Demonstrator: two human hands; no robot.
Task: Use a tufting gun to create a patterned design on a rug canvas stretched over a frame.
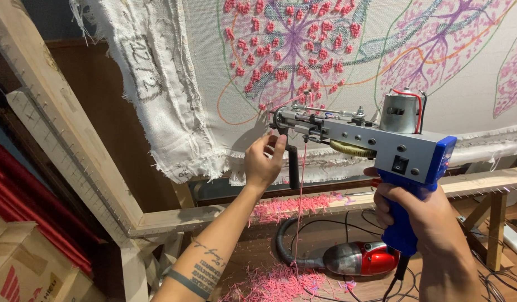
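Observation:
My right hand (418, 215) grips the blue handle of a grey tufting gun (376, 142) with a silver motor on top. The gun's needle end points left at a white cloth (213, 67) stretched on a wooden frame (62, 128). The cloth carries drawn leaf outlines and a patch of pink tufts (286, 50). My left hand (264, 159) is up at the gun's front, fingers pinched near the needle and the pink yarn (300, 190) that hangs down from it. The black front grip (293, 168) is beside that hand, not held.
A red and silver hand vacuum (359, 258) with a black hose lies on the floor below. Pink yarn scraps (275, 282) lie on the floor and on the frame's lower rail (286, 208). A cardboard box (23, 268) stands at lower left. Cables run along the floor at right.

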